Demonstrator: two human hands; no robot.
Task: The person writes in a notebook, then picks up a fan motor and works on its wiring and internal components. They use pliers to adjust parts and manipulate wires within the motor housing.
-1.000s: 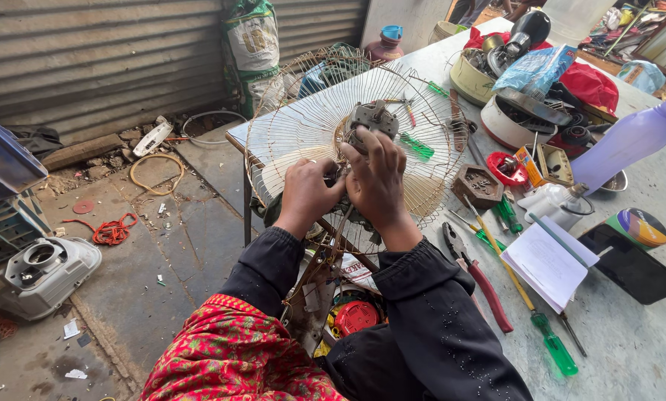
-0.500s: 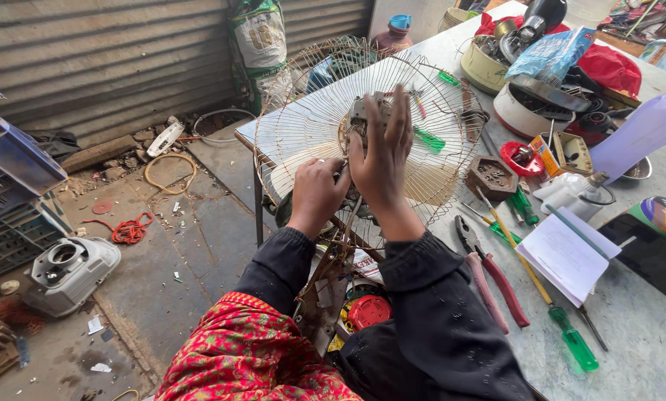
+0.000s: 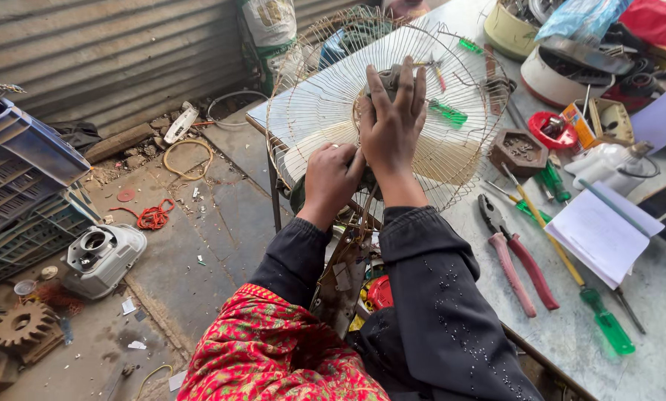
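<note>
Rusty round wire fan guard (image 3: 451, 160)

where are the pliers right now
In the head view, the pliers lie on the table right of the right hand, between the fan guard and the notebook.

A: How is the scene lit?

B: Even daylight, bright but soft; my right hand (image 3: 394, 119) casts only a faint shadow on the wire fan guard (image 3: 388, 111).

A: Any glare?

B: Mild sheen on the pale tabletop (image 3: 644, 364); the white notebook (image 3: 604, 230) is nearly washed out.

A: Sharpness?

B: Crisp at centre; the edges bend slightly, and the corrugated wall (image 3: 110, 52) curves near the frame border.
</note>
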